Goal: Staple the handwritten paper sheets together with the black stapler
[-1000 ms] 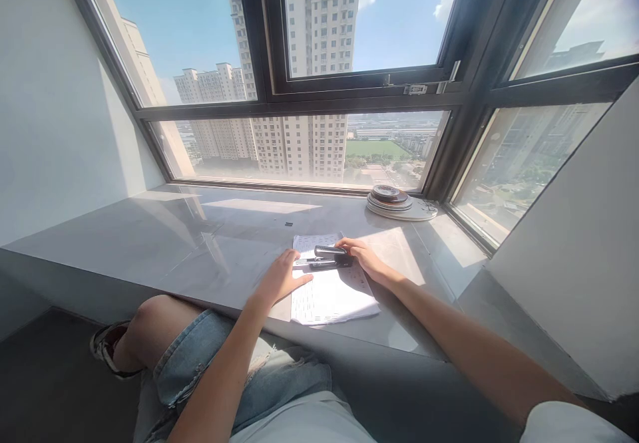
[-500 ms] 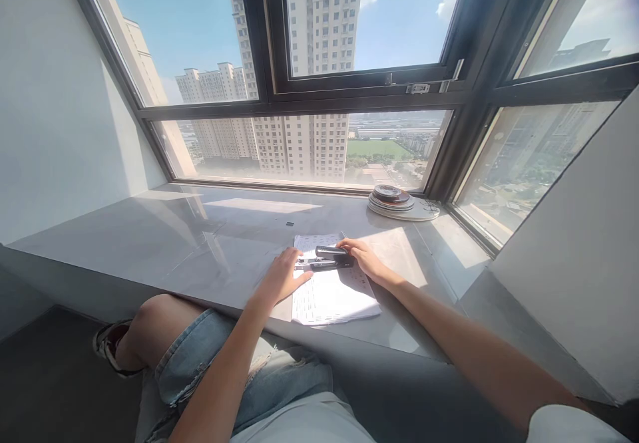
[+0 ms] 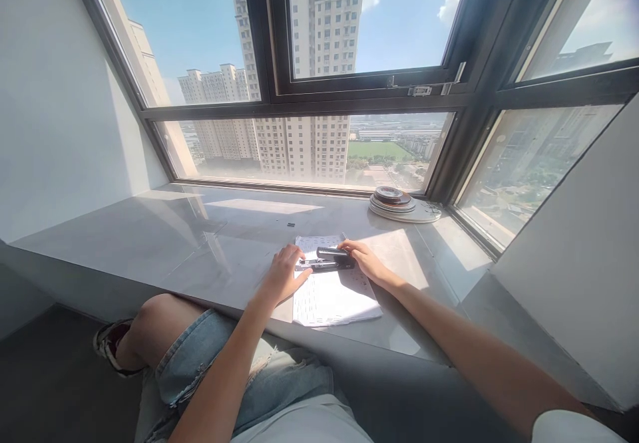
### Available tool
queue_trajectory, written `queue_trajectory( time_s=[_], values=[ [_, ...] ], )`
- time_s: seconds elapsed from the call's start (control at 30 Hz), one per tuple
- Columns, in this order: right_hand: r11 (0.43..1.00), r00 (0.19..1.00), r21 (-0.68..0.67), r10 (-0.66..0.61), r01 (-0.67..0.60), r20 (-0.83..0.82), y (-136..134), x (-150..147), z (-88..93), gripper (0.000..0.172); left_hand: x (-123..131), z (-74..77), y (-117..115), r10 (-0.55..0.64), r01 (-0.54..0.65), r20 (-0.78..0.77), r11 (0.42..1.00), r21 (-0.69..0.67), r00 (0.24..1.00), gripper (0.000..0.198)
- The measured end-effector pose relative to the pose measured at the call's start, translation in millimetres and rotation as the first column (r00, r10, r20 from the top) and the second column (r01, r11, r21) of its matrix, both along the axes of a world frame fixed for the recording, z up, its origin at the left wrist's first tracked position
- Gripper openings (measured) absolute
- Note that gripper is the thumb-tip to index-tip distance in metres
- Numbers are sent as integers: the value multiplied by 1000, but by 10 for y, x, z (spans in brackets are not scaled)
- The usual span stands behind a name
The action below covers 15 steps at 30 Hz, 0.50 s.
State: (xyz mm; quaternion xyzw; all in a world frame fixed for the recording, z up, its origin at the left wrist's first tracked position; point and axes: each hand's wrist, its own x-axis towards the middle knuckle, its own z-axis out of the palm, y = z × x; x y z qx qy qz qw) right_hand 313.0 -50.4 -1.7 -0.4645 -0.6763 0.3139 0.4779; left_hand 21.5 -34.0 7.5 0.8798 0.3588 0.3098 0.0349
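Note:
A white printed sheet of paper (image 3: 334, 296) lies on the grey stone window ledge (image 3: 164, 243), its near edge at the ledge's front. A black stapler (image 3: 329, 259) rests across the top part of the sheet, lying sideways with its arm raised a little. My right hand (image 3: 367, 261) grips the stapler's right end with its fingers curled round it. My left hand (image 3: 283, 275) lies on the paper's left edge, fingers stretched toward the stapler's left tip and touching it.
A stack of round plates or discs (image 3: 402, 205) sits at the ledge's back right corner by the window frame. A tiny dark object (image 3: 290, 223) lies beyond the paper. My bent knee (image 3: 154, 313) in denim shorts is below the ledge's front edge.
My left hand has slid slightly forward along the paper until its fingertips reach the stapler's left end. The right hand and stapler have hardly moved.

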Motion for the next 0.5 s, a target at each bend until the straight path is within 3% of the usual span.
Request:
queue_trajectory(
  time_s=[0.3, 0.37, 0.43, 0.5],
  values=[
    [999, 989, -31, 35, -31, 141, -96, -60, 94, 30, -10, -35, 29, -29, 30, 30, 998, -58, 999, 27],
    [999, 975, -9, 39, -38, 219, -116, -71, 100, 35, 28, 1, 16, -34, 50, 145, 992, -112, 989, 25],
    [999, 959, 37, 26, -38, 284, -126, -72, 98, 40, 89, 62, -8, -6, 87, 365, 975, -206, 931, 22],
    [998, 949, 64, -8, -13, 316, -132, -72, 102, 40, 149, 130, -33, 86, 192, 647, 918, -347, 758, 22]
  ],
)
